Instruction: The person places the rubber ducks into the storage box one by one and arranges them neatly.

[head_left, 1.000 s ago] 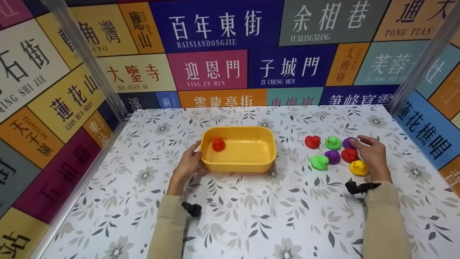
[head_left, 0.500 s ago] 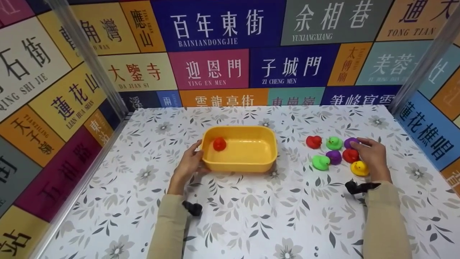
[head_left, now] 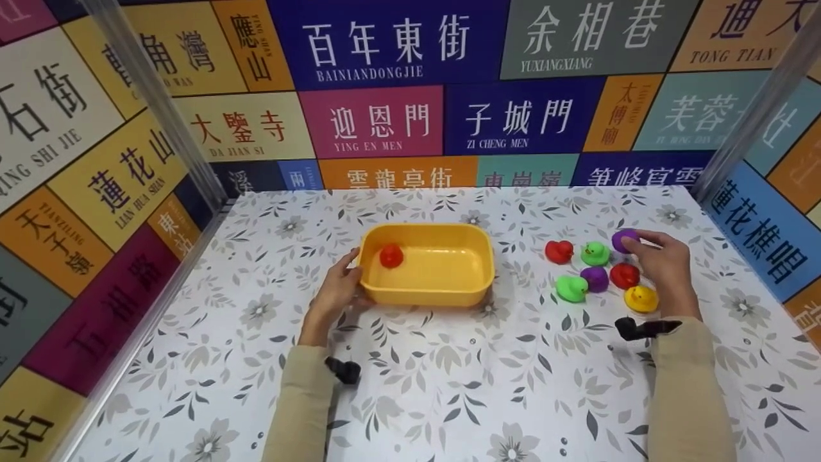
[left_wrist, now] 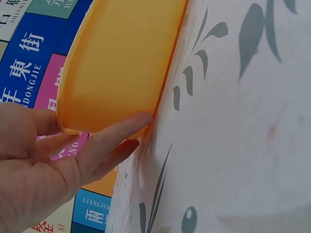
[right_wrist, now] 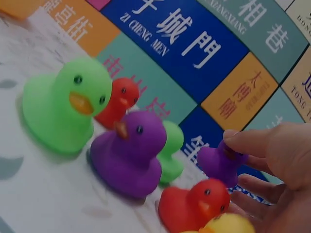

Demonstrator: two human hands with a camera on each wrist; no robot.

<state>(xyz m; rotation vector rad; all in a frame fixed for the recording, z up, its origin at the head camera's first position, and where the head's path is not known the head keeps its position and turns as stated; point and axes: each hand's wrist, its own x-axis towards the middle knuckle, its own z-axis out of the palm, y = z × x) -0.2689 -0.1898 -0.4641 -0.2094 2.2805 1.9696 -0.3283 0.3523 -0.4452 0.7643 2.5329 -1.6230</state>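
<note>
Pinched between my right hand's thumb and fingers is a purple rubber duck, seen from the side in the right wrist view. It is raised a little above the group of ducks. Just below it sits a red rubber duck, with a yellow one close to my palm. My left hand rests with extended fingers against the left end of a yellow plastic basin. In the left wrist view, fingertips touch the basin's outer wall and rim. One red duck lies inside the basin.
Beside the right hand stand two green ducks, another purple duck and another red duck, close together. A floral cloth covers the table. Panels with printed signs rise at the back and both sides.
The right hand has lifted the purple duck slightly up and away from the red duck beside it. The left hand and basin have stayed in place.
</note>
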